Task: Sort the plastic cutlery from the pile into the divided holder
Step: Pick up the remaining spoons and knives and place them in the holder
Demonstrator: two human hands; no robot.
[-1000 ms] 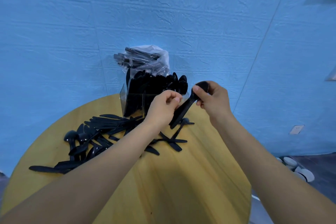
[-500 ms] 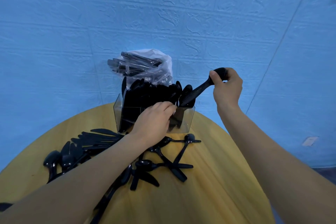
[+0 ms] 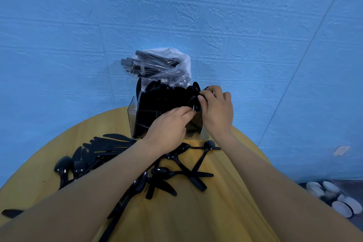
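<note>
Right hand (image 3: 217, 113) pinches a spoon (image 3: 202, 97) into the jam-packed holder (image 3: 135, 122); left hand's (image 3: 169, 129) grip I can't tell. Forcing it could tip everything.

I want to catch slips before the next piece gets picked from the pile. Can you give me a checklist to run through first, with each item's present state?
1. Right hand at the right end of the clear holder, its grip on black pieces there: ok.
2. That piece fully seated in its compartment: cannot tell, the fingers cover it.
3. Left hand at the holder's front: ok; whether it holds anything, cannot tell.
4. Holder upright on the table: ok.
5. Loose cutlery pile left to sort: not ok, many pieces remain.
6. Spoons just in front of the holder, within reach: ok.
</note>
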